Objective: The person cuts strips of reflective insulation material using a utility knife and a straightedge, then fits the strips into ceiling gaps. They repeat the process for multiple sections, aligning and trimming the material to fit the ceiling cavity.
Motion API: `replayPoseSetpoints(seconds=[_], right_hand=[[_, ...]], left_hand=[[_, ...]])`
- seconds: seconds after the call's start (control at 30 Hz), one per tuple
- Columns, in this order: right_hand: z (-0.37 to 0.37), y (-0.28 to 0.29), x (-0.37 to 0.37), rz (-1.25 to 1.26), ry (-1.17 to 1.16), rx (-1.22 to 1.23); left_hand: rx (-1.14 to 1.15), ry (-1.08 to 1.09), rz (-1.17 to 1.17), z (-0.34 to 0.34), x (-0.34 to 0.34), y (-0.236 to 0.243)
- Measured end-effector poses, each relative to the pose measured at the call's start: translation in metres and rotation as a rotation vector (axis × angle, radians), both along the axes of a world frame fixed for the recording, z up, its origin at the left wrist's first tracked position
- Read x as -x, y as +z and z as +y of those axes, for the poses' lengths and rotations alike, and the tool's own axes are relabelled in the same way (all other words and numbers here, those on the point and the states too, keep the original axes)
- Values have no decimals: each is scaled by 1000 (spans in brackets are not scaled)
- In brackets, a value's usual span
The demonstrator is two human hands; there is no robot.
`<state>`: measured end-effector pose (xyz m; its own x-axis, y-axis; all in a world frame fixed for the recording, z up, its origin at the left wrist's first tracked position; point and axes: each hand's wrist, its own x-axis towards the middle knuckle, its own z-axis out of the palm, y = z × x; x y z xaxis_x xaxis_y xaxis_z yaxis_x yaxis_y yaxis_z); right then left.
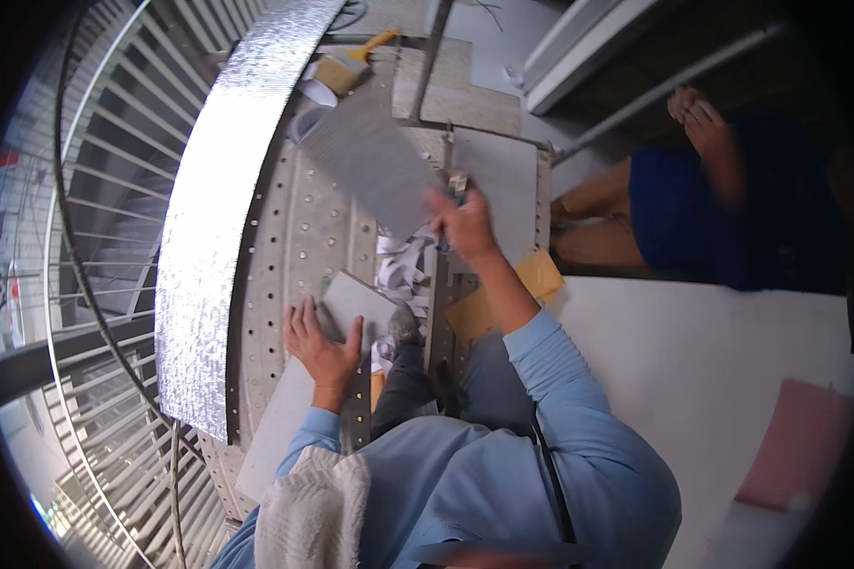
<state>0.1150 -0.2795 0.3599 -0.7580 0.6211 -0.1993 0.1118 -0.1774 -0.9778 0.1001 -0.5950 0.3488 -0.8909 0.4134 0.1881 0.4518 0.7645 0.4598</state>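
My right hand (465, 226), slightly blurred, is closed round a small tool (459, 185) with metal and dark blue parts; its exact kind is unclear. Its fingers are at the right edge of a grey ribbed sheet (370, 156), which is tilted and blurred; I cannot tell whether the fingers also touch it. My left hand (324, 349) is spread with its fingers apart, resting at the edge of a light grey flat board (359, 302). Crumpled white strips (406, 268) lie between the board and my right arm. A yellow-brown piece (538, 277) lies beneath my right forearm.
Perforated metal planks (299, 218) form the platform under me. A long silvery foil strip (213, 190) runs along the left, beside white railings (114, 228). A yellow-handled brush (346, 68) lies at the far end. A person in blue (683, 199) is at the right, above a white surface (674, 351).
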Motion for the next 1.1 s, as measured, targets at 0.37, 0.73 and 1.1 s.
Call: replayPoseSetpoints(seconds=[0.37, 0.73, 1.1], right_hand=[[59, -238, -243, -561, -613, 353], [51, -387, -233, -421, -489, 441], [64, -304, -253, -335, -487, 477]], left_hand=[[401, -195, -169, -51, -28, 37], [489, -129, -229, -30, -19, 58], [448, -507, -256, 107, 12, 97]])
